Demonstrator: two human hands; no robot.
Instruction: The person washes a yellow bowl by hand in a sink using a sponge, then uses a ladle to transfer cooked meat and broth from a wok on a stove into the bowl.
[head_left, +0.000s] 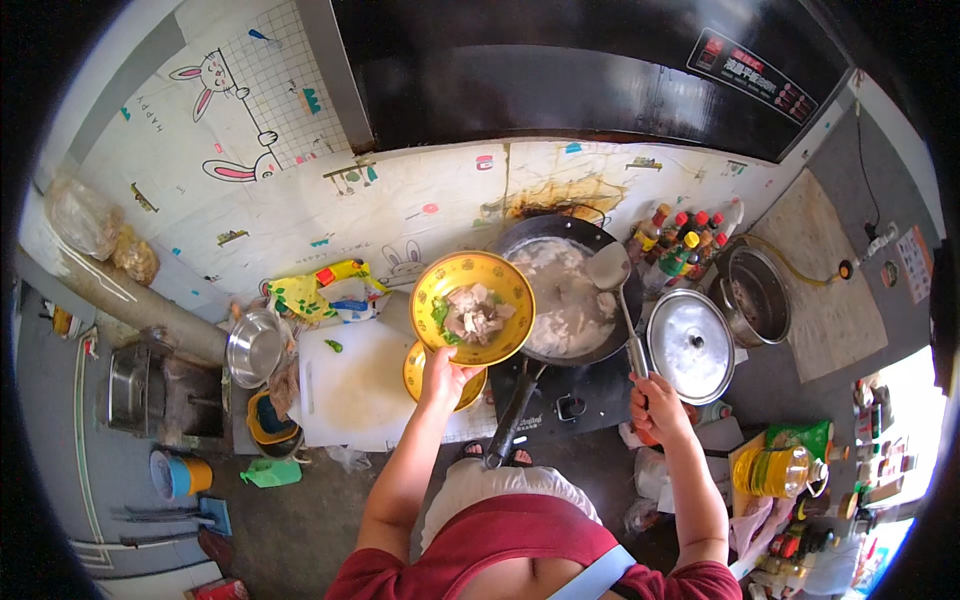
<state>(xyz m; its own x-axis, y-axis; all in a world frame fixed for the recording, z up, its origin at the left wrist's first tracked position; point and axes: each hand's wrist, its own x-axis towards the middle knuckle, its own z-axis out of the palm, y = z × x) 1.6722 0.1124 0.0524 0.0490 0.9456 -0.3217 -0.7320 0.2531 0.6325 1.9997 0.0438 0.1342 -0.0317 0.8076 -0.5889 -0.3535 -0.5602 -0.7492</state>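
My left hand (444, 382) grips the rim of a yellow patterned bowl (421, 324), raised beside the wok. Inside it lie pieces of pale meat (478, 315) and some chopped greens (442, 324). A second yellow bowl (414, 373) sits below, partly hidden by the first. My right hand (656, 405) is closed around the handle of a metal spatula (609, 266), its blade over the right side of the black wok (517, 234). Cloudy broth with meat (562, 300) fills the wok, which rests on a black gas stove (559, 416).
Left of the stove is a white cutting board (352, 390) with a scrap of green on it. Sauce bottles (679, 251), a pot lid (690, 367) and a steel pot (757, 300) stand to the right. The wok's handle (511, 416) juts towards me. A range hood (540, 97) overhangs the stove.
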